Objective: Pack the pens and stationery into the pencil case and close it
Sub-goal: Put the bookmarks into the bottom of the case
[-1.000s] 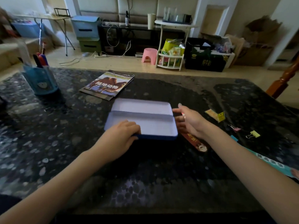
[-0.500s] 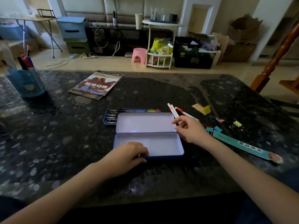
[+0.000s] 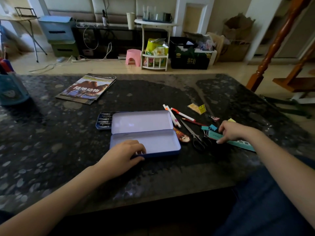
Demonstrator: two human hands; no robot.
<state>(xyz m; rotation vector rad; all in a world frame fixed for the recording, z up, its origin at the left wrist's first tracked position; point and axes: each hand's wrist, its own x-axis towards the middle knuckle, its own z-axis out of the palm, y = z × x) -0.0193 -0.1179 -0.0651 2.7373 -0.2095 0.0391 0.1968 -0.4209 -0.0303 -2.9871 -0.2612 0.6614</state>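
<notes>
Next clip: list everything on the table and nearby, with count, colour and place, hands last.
pencil case: 1, blue tin, pale inside, open and holding nothing, table centre
pen set: 1 blue tray of dark pens, behind the case's left end
markers: 2, white with orange, right of the lid
pencil: 1, red, beside the markers
scissors: 1, black handles, right of the case
bookmark: 1, red, between case and scissors
binder clips: a few, teal, pink, yellow, by the right hand
ruler: 1, teal, under the right hand
magazine: 1, far left
pen holder: 1, blue, left edge
table: 1, dark speckled
left hand: grips the case's near edge
right hand: fingers curled on the ruler
</notes>
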